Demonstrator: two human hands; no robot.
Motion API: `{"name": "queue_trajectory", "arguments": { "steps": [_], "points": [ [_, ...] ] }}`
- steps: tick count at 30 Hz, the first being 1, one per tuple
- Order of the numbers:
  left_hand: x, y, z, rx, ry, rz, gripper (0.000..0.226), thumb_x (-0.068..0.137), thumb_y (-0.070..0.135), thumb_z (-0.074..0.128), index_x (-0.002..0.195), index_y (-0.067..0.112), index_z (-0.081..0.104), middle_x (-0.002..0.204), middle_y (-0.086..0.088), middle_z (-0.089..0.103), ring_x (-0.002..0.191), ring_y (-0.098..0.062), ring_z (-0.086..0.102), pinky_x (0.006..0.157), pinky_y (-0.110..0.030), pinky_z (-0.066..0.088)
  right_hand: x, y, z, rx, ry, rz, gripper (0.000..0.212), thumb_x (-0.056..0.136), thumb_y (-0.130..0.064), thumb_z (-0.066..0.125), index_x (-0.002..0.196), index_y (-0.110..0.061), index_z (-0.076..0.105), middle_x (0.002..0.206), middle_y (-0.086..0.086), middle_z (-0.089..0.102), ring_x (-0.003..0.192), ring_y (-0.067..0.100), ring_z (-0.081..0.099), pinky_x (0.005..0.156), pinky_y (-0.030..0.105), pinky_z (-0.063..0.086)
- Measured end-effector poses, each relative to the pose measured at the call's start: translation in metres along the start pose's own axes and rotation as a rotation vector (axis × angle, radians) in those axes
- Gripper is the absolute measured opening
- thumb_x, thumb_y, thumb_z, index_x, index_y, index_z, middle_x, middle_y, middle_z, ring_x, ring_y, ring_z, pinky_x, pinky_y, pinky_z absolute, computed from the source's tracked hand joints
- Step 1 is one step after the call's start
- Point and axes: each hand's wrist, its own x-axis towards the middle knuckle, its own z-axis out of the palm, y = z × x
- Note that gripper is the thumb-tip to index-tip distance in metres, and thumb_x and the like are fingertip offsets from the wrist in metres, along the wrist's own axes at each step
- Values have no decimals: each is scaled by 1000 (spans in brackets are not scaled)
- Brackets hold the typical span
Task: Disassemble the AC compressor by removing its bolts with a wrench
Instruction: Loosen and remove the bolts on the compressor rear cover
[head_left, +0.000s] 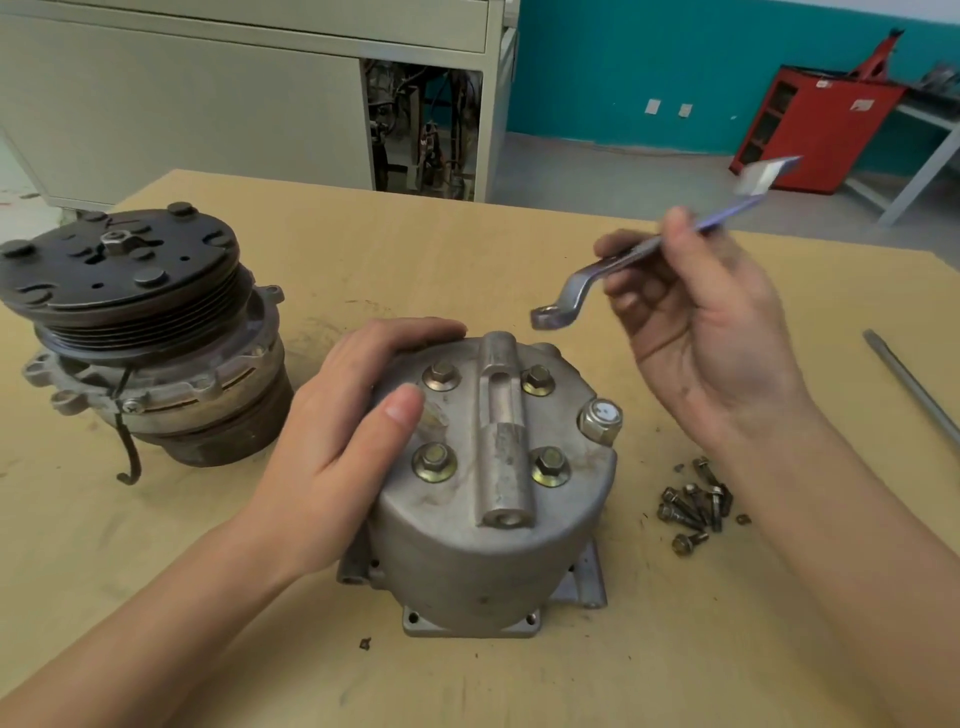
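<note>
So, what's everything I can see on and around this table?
silver cast-metal compressor housing: one, silver-grey, table centre
brass-coloured flanged bolts: four, brassy, in the housing's top
large silver hex plug: one, silver, housing's right shoulder
second compressor with black pulley: one, black and grey, table left
loose dark bolts: small heap, count unclear, dark, right of housing
grey metal rod: one, grey, table's right edge
tan wooden table: one, tan, under everything
beige metal cabinet: one, beige, behind table
red cabinet: one, red, back right
silver offset ring wrench: one, silver, in the air, off the bolts
left hand: one, grips housing's left rim
right hand: one, pinches the wrench
</note>
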Motion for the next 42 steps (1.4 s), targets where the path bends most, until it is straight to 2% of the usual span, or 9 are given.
{"name": "queue_trajectory", "arguments": {
  "steps": [7,9,13,20,25,29,33,39,42],
  "points": [
    [0,-1,0,-8,-4,-10,48,88,43,35,124,19,56,124,1,63,120,-25,56,98,-51,43,-48,2,2,-547,-247,-754,13,99,-11,47,94,-12,35,97,13,64,71,23,70,58,31,54],
    [0,-1,0,-8,-3,-9,47,88,43,35,124,20,57,123,3,63,120,-25,56,98,-49,43,-53,8,2,-583,-301,-779,12,99,-12,45,95,-11,34,106,16,58,73,21,69,60,28,53],
    [0,-2,0,-1,-2,-3,47,89,42,34,124,21,56,124,5,63,120,-24,56,99,-48,43,-56,19,0,-533,-257,-788,9,99,-15,46,98,-12,38,82,14,61,75,22,66,66,22,50],
    [-1,-3,-1,-1,5,-8,46,89,42,34,124,22,57,124,7,62,122,-25,54,101,-47,42,-61,33,-3,-565,-129,-873,13,98,-22,48,108,-31,47,96,-10,63,84,26,61,73,32,49],
    [0,-2,0,10,4,-5,47,90,42,33,124,20,57,124,8,62,121,-23,55,100,-41,42,-61,37,-11,-655,-152,-946,21,98,-24,49,115,-35,45,106,-15,63,82,21,59,72,26,44],
    [0,-1,0,13,3,-3,47,89,41,33,124,20,56,124,5,62,120,-22,55,100,-46,42,-58,30,-13,-736,-258,-967,4,98,-25,48,95,-28,45,113,-16,64,81,18,57,71,27,42],
    [0,-1,0,9,-3,-14,48,89,42,33,125,18,57,124,5,62,121,-23,55,100,-48,42,-57,16,-14,-965,-344,-1001,28,100,-29,41,82,-7,43,96,2,64,77,16,54,73,26,42],
    [0,-1,0,0,3,-15,47,89,42,34,124,19,57,124,4,63,120,-24,56,99,-50,42,-60,13,-8,-1360,-577,-1415,22,99,-18,40,82,-7,48,87,17,68,73,24,52,68,30,42],
    [0,-1,0,0,1,-20,48,89,42,34,125,18,56,125,3,62,121,-24,55,100,-50,42,-60,19,-9,-1338,-509,-1386,22,99,-19,40,84,-6,48,89,15,73,75,22,53,72,28,42]
  ]
}}
